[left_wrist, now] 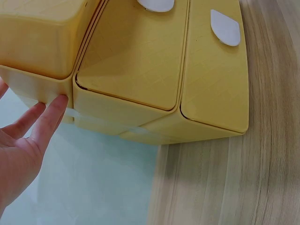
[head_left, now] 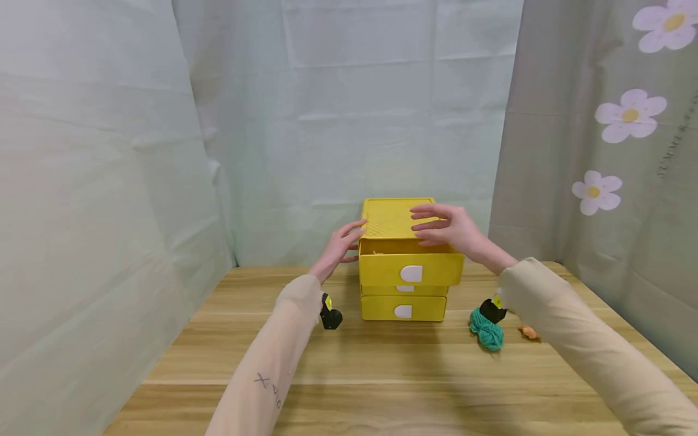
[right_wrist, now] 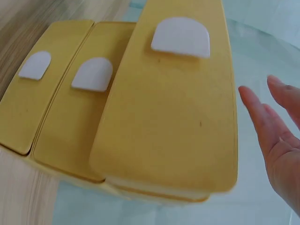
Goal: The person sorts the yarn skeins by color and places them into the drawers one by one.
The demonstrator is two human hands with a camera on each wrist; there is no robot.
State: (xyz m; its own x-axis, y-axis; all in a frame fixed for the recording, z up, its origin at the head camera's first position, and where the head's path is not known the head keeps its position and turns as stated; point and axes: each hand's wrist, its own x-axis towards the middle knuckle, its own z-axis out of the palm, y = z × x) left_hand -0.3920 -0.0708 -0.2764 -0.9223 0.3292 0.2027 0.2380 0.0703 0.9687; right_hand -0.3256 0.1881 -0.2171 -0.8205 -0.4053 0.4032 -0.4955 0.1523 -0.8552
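Note:
A yellow three-drawer box (head_left: 398,219) stands on the table. Its top drawer (head_left: 382,270) is pulled out, and something small and pale shows inside at the left. The two lower drawers (left_wrist: 215,79) are closed, each with a white tab. Against the box's left side, near the top, my left hand (head_left: 339,247) rests its straight fingertips. My right hand (head_left: 449,229) hovers above the right part of the open drawer, fingers spread and holding nothing. In the right wrist view that hand is apart from the drawer front (right_wrist: 168,112).
A teal yarn bundle (head_left: 486,330) lies right of the box, partly behind the black right wrist camera (head_left: 493,310). Farther right is a small orange piece (head_left: 529,332), its kind unclear. Pale curtains (head_left: 349,121) surround the wooden table (head_left: 382,375).

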